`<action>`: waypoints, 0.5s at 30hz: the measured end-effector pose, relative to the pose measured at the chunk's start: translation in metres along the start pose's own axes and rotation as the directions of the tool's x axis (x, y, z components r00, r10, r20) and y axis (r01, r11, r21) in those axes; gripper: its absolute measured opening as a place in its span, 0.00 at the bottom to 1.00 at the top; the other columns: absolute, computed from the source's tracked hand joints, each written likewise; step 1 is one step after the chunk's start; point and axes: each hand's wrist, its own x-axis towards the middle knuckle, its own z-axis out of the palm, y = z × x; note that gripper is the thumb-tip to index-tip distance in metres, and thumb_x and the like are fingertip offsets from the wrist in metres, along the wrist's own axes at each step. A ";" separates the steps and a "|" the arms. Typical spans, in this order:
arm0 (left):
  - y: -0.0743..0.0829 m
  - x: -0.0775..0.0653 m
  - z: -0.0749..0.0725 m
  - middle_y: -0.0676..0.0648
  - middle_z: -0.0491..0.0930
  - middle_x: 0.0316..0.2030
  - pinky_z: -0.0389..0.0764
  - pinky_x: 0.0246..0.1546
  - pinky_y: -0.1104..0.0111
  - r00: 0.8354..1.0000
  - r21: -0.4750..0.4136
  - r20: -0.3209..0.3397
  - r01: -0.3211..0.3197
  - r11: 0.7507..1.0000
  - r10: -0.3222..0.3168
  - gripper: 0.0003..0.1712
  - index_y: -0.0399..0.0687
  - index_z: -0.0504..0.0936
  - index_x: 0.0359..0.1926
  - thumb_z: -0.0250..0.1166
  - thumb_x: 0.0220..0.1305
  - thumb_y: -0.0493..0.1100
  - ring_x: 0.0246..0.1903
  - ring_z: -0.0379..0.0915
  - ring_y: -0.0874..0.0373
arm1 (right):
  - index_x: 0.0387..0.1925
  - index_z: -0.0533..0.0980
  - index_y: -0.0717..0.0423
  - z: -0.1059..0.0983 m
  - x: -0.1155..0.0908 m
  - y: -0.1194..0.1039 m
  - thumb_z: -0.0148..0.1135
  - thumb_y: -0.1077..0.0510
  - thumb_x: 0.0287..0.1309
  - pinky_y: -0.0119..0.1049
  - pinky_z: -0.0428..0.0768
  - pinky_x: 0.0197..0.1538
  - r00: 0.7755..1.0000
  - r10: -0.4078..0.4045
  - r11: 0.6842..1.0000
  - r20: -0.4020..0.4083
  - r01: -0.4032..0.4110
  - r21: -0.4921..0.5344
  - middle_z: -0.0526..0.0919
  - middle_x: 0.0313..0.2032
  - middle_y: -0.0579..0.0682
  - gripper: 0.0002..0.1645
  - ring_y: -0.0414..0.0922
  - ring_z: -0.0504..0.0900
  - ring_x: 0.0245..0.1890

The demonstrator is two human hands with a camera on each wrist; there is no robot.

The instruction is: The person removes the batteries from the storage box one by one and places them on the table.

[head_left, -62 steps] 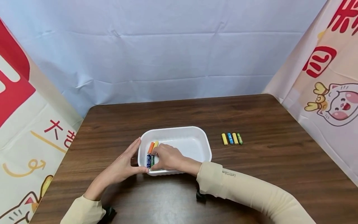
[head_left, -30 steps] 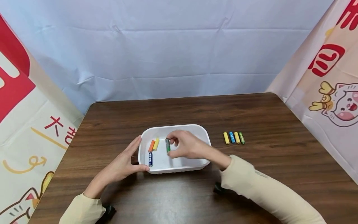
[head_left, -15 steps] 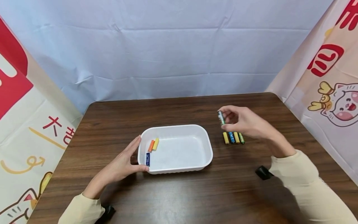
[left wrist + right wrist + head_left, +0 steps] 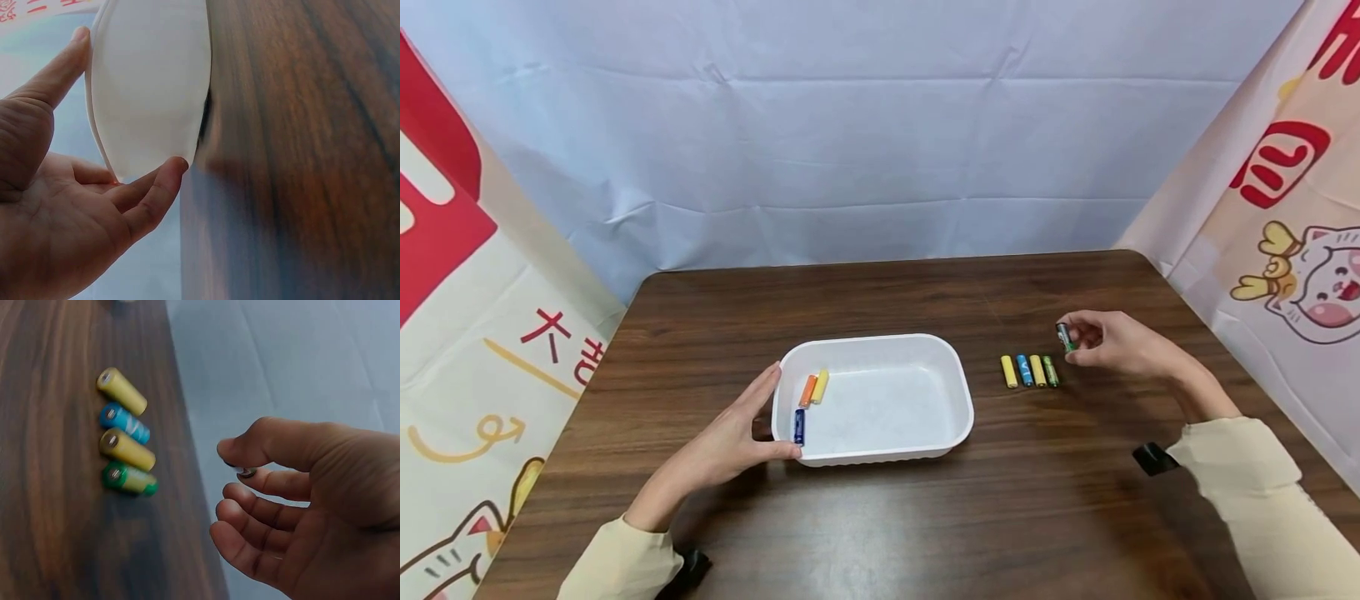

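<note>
A white plastic tray [image 4: 880,417] lies on the table. An orange battery [image 4: 807,391], a yellow battery [image 4: 820,387] and a dark blue battery [image 4: 799,427] are at its left end. My left hand [image 4: 730,442] holds that end, thumb at the front rim and fingers along the side; the left wrist view shows the fingers [image 4: 156,200] bent against the wall. To the right of the tray, my right hand [image 4: 1108,342] pinches a dark green battery [image 4: 1064,337] between thumb and fingers, above the table. In the right wrist view, only a sliver of that battery [image 4: 249,472] shows.
Several batteries lie in a row left of my right hand: a yellow one [image 4: 1008,372], a blue one [image 4: 1024,370], another yellow one [image 4: 1037,371] and a light green one [image 4: 1050,372]. The brown wood table [image 4: 880,300] ends at a pale cloth backdrop [image 4: 865,167].
My right hand has lifted the dark green battery out of the tray and carried it right, past the row of batteries, then lower. My left hand has stayed on the tray.
</note>
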 end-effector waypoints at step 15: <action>0.002 0.001 0.001 0.35 0.44 0.81 0.71 0.63 0.49 0.999 -0.051 0.026 0.022 0.998 -0.020 0.68 0.38 0.42 0.83 0.79 0.58 0.53 0.68 0.63 0.43 | 0.58 0.72 0.79 0.025 -0.004 0.040 0.73 0.65 0.58 0.39 0.79 0.36 0.994 0.068 0.995 0.084 -0.061 -0.084 0.80 0.40 0.59 0.32 0.48 0.79 0.37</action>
